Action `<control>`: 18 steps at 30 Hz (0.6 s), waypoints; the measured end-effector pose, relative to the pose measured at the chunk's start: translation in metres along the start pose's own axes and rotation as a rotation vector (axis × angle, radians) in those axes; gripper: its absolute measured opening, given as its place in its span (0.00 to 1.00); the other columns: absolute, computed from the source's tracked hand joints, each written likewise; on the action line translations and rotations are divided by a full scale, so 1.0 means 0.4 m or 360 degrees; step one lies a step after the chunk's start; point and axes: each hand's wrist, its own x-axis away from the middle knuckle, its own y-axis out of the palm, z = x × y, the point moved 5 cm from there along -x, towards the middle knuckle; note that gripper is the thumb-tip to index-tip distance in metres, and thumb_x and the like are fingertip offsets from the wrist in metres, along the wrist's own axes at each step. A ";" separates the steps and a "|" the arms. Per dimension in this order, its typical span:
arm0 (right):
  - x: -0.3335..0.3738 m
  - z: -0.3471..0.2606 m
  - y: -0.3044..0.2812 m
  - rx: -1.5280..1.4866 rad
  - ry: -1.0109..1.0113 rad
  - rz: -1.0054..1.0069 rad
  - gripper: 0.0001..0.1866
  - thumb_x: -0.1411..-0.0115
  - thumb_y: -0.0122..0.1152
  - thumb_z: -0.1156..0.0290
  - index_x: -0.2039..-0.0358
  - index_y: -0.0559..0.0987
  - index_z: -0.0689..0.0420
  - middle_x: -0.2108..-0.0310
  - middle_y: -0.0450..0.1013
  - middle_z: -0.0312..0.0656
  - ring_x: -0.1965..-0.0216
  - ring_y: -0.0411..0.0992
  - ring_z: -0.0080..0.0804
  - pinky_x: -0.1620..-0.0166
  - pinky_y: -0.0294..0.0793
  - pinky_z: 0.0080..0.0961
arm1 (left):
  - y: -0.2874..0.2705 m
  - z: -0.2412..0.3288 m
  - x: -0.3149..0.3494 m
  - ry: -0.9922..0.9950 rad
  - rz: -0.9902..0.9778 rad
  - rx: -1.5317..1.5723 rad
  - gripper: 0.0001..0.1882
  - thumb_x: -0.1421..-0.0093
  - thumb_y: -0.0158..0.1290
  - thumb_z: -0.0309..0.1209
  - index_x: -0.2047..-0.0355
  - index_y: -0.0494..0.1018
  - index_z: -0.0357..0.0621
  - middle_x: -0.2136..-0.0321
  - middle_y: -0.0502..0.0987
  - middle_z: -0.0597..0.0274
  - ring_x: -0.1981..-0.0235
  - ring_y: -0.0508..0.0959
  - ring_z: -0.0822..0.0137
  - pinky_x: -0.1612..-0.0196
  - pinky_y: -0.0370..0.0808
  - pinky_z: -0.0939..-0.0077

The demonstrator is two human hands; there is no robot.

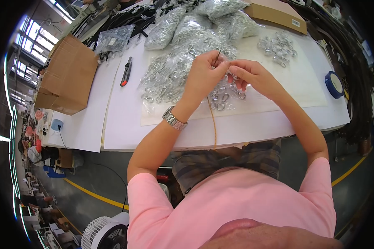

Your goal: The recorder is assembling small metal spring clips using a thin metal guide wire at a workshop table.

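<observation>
Over the heap of clasps, my left hand (206,71) is closed in a pinch, a thin dark end (218,56) poking up above its fingers. A thin yellow-orange cord (213,124) comes out below this hand and hangs past the table's near edge. My right hand (253,75) meets the left at the fingertips, its thumb and forefinger pinched together; what lies between them is too small to tell. Beneath both hands lie silvery metal snap clasps in clear plastic (164,79). A few loose clasps (221,102) lie just on the near side.
Bulging clear bags (191,29) stand behind the heap, with another clasp pile (278,46) at the right. A utility knife (127,71), a cardboard box (70,76) and a flat bag (114,38) are at the left. Blue tape (334,84) lies near the right edge.
</observation>
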 end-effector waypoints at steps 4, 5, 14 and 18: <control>0.012 0.007 0.003 0.0388 -0.0155 0.0142 0.13 0.26 0.53 0.63 0.59 0.79 0.60 0.72 0.75 0.36 0.72 0.73 0.23 0.68 0.72 0.24 | 0.018 0.012 0.008 0.0022 0.0063 -0.0098 0.08 0.35 0.54 0.29 0.66 0.76 0.34 0.82 0.77 0.63 0.82 0.75 0.77 0.77 0.69 0.79; 0.013 0.007 0.003 0.0626 -0.0159 0.0175 0.13 0.27 0.53 0.64 0.60 0.79 0.61 0.74 0.73 0.38 0.73 0.72 0.26 0.67 0.72 0.27 | 0.020 0.008 0.006 0.0022 0.0061 -0.0094 0.08 0.35 0.54 0.29 0.66 0.76 0.34 0.82 0.77 0.63 0.82 0.75 0.77 0.77 0.69 0.79; -0.008 -0.012 -0.023 0.0421 -0.0174 0.0138 0.16 0.24 0.48 0.62 0.62 0.79 0.60 0.78 0.66 0.31 0.78 0.62 0.20 0.73 0.63 0.21 | -0.070 -0.036 -0.037 -0.0193 0.0194 0.0646 0.12 0.28 0.48 0.30 0.52 0.78 0.37 0.76 0.75 0.68 0.82 0.66 0.83 0.78 0.63 0.85; -0.015 0.000 -0.023 0.0025 -0.0170 -0.0062 0.17 0.24 0.47 0.62 0.63 0.78 0.60 0.77 0.64 0.27 0.78 0.59 0.16 0.75 0.61 0.17 | -0.038 -0.009 -0.036 -0.0276 -0.0298 0.0038 0.17 0.27 0.47 0.32 0.43 0.76 0.38 0.71 0.78 0.70 0.73 0.68 0.81 0.71 0.66 0.85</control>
